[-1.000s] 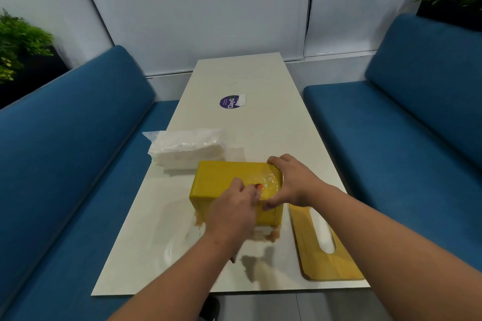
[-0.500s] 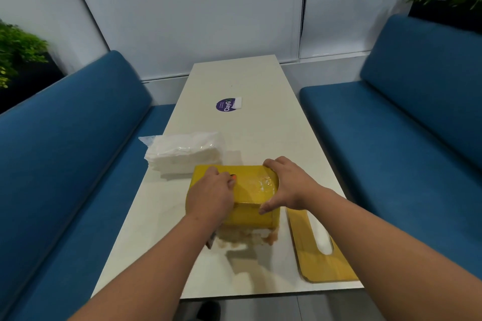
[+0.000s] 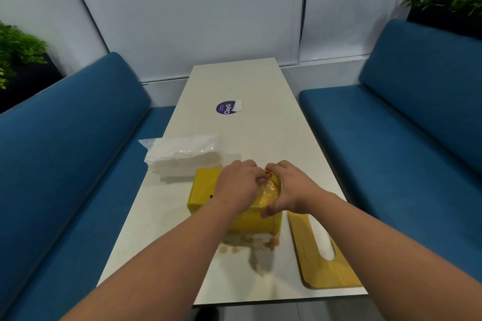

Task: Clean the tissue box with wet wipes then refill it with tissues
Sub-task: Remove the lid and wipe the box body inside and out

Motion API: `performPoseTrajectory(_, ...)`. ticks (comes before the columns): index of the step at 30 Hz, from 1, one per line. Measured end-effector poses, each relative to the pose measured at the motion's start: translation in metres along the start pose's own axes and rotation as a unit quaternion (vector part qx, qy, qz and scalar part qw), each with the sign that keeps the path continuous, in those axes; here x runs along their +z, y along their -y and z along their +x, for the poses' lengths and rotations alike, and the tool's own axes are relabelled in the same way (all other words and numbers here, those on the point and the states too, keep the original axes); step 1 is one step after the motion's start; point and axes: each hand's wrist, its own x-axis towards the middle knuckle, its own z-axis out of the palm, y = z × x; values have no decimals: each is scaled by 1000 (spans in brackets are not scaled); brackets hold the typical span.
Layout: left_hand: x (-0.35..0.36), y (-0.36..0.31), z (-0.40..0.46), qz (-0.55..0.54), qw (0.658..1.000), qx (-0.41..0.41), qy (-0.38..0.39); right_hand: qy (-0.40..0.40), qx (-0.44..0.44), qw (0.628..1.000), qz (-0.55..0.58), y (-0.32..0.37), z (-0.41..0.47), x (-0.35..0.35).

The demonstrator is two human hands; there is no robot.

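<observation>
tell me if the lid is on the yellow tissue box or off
Off. The slotted yellow lid lies flat on the table, right of the tissue box, while both hands work on the box.

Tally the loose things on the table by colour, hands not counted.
Yellow: 2, the tissue box and its slotted lid.
White: 1, the pack of tissues.
Purple: 1, the round sticker.
Clear: 1, the wet wipe between both hands.
Total: 5.
</observation>
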Motion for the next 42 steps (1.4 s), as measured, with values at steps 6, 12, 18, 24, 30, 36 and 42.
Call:
performPoseTrajectory(6, -5, 31, -10, -54, 997, 53, 24, 5, -4, 1000, -10, 0, 2, 1)
performPoseTrajectory(12, -1, 6, -20, -81, 992, 90, 27, 4, -2, 1000, -6, -1, 4, 0)
performPoseTrajectory(18, -20, 47, -23, -79, 996, 1, 51, 18, -3, 1000, 11, -4, 1, -1)
performPoseTrajectory(24, -17, 42, 8, -27, 999, -37, 17, 21, 12, 999, 32, -11, -3, 0)
performPoseTrajectory(30, 0, 10, 21, -72, 995, 71, 22, -4, 10, 999, 47, -8, -4, -1)
performPoseTrajectory(36, 8, -7, 5, -103, 968, 226, 35, -17, 13, 999, 47, -9, -5, -3)
performPoseTrajectory(42, 7, 16, -29, -103, 956, 274, 23, -10, 6, 1000, 10, -7, -8, -2)
